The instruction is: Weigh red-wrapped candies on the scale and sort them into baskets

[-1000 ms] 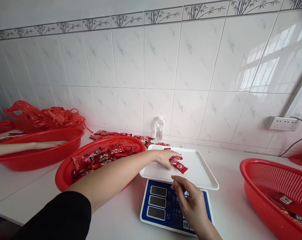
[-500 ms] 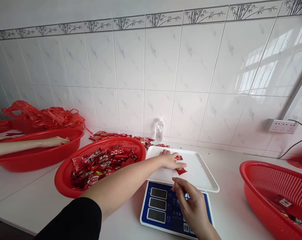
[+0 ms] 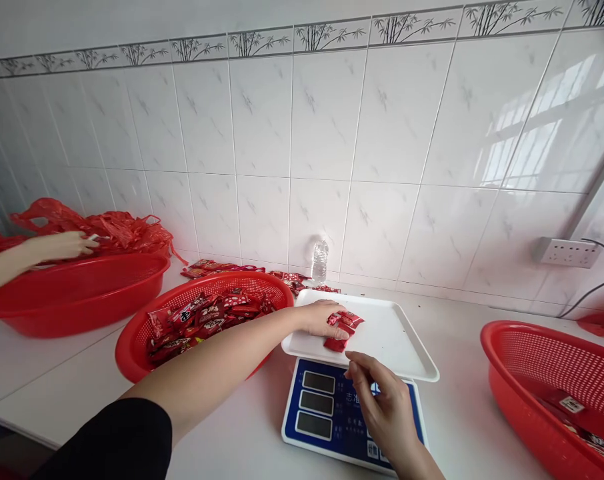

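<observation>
My left hand (image 3: 322, 319) reaches over the white scale tray (image 3: 392, 333), its fingers curled over a small cluster of red snack packets (image 3: 346, 327). The thumb lies across the packets and part of the fingers is hidden. Over the keypad of the blue and white digital scale (image 3: 327, 413), my right hand (image 3: 385, 400) is loosely curled, thumb and index tips close together, with nothing visible in them. Left of the tray, partly behind my left forearm, a red perforated basket (image 3: 127, 340) holds many red packets (image 3: 212, 317).
A clear bottle (image 3: 320, 261) stands by the tiled wall near loose red packets (image 3: 222, 268). Another red basket (image 3: 502, 380) is at right, below a power socket (image 3: 568, 253). At left, another person's hand (image 3: 72, 245) is over a red basin (image 3: 82, 300) near red plastic bags (image 3: 117, 230).
My left hand and the packets under it have shifted left on the tray. My right hand has barely moved. The other person's hand has risen from the basin toward the red bags.
</observation>
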The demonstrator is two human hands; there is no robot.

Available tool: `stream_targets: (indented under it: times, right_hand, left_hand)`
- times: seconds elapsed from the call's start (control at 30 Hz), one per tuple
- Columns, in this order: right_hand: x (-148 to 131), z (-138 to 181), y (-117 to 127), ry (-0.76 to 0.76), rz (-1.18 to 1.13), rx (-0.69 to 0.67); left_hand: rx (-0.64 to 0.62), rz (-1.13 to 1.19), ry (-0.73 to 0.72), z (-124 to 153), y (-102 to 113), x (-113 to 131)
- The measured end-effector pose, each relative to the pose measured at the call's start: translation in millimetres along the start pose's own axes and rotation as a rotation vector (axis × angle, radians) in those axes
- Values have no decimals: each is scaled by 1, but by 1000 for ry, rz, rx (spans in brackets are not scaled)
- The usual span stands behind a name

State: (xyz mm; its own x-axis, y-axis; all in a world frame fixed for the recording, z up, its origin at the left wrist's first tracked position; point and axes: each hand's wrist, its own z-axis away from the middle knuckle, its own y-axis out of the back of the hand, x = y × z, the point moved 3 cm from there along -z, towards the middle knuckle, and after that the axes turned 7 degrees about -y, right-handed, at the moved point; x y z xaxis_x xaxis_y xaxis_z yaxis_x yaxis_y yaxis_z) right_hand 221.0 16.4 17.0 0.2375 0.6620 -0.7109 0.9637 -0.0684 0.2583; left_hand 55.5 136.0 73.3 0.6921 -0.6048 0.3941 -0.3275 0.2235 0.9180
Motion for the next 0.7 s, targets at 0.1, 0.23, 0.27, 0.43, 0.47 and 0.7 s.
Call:
stream_targets:
  times: [0.1,0.23,0.27,0.43,0.47,0.7]
  right_hand:
    - [1,0,0,-21,2,1]
    - [3,0,-1,-37,10,6]
    - [3,0,-1,-39,10,8]
    - [1,-1,1,-37,20,20]
    - [0,-1,1,-30,25,22]
    - [0,3,0,-5,101,47]
  left_hand:
    - [21,-57,2,0,-5,1]
    - [51,-145,110,1,-4,15]
    - [81,-160,129,3,-3,22]
    - [576,-24,-128,45,-3,70]
    - [686,7,-173,59,-6,75]
    - [1066,-37,-295,129,-43,55]
